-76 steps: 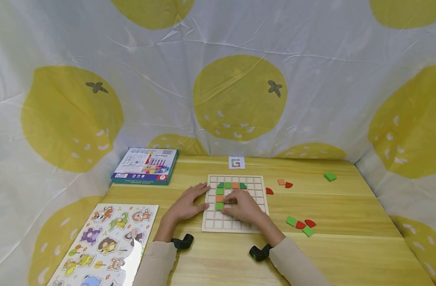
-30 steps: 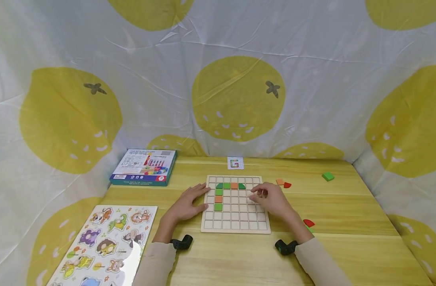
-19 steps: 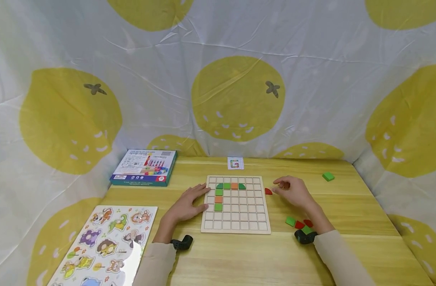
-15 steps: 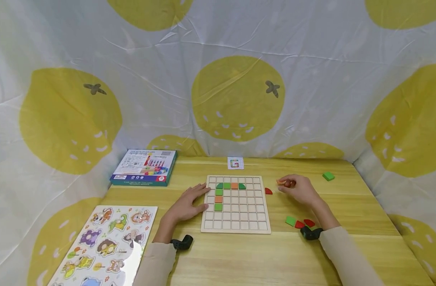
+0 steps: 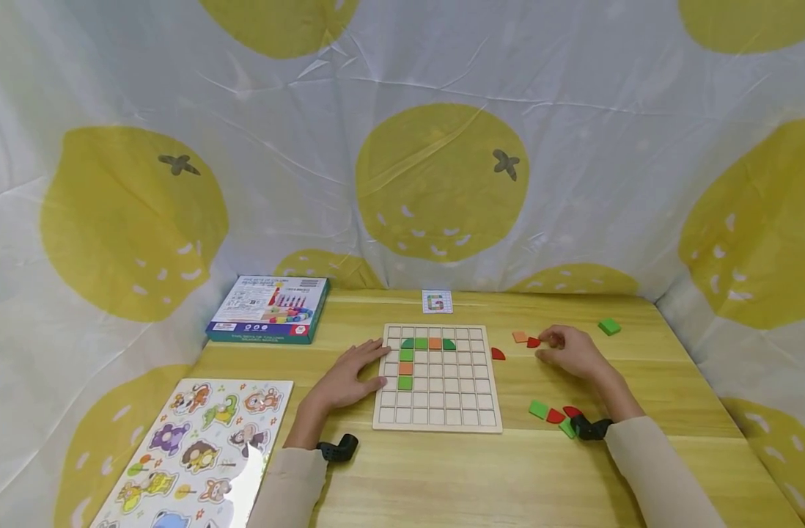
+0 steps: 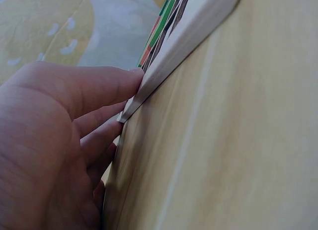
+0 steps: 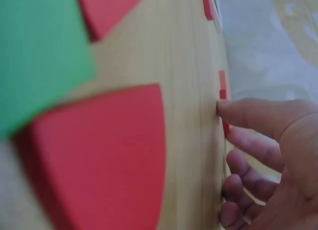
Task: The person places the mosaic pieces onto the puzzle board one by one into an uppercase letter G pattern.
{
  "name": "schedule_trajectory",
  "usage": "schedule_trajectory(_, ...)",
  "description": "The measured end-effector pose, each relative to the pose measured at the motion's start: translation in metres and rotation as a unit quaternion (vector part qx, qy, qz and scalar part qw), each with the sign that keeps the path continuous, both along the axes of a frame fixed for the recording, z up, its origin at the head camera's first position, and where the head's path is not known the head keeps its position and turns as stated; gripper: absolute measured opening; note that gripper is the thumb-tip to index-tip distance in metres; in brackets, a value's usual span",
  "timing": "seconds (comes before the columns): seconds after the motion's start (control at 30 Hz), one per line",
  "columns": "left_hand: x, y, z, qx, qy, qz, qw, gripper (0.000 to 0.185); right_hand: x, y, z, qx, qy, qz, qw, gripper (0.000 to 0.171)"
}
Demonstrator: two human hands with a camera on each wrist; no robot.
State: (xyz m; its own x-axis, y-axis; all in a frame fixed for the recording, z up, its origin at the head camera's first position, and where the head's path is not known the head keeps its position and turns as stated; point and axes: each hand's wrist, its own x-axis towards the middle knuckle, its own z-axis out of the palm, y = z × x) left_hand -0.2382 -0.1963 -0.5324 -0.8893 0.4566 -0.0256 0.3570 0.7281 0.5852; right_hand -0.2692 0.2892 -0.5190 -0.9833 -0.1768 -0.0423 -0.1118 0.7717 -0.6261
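Lemon-print curtain point(image 5: 442, 183) is hanging behind and at both sides. Wooden table point(image 5: 429, 477) is filling the lower part. Animal puzzle point(image 5: 194, 425) is lying front left, glare on it. Grid board point(image 5: 455, 400) is sitting centre, carrying seven tiles: four running across near the top (green, green, orange, green), three going down below the leftmost. Boxed toy point(image 5: 270, 308) is lying back left. Left hand point(image 5: 350, 375) is touching the board's left edge, fingers extended, thumb spread apart. Right hand point(image 5: 570, 350) is reaching right of the board, thumb and forefinger slightly apart at a red quarter-round point(image 5: 533, 342); can't tell if they're gripping it. Pattern card point(image 5: 437, 301) is lying behind the board. Orange square point(image 5: 520, 337) is lying just beside that quarter-round. Second red quarter-round point(image 5: 498, 353) is lying near the board's right edge. Loose red and green pieces point(image 5: 556, 416) are clustering by the right wrist. Green tile point(image 5: 609, 326) is sitting alone, far right.
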Motion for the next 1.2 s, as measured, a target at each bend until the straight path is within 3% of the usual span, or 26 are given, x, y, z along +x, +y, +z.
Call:
schedule_trajectory(0.5,0.001,0.002,0.002,0.015,0.002,-0.002,0.9999,0.062,-0.001,-0.003,-0.003,-0.009,0.019,0.030,0.999,0.031)
schedule_trajectory(0.7,0.000,0.002,0.001,0.014,0.000,-0.002,0.9999,0.063,0.001,0.000,-0.003,0.001,0.022,0.020,1.000,0.028)
schedule_trajectory(1.2,0.000,0.001,0.000,0.004,0.000,-0.003,1.0000,0.064,0.023,-0.015,0.005,-0.024,0.055,-0.003,0.998,0.027)
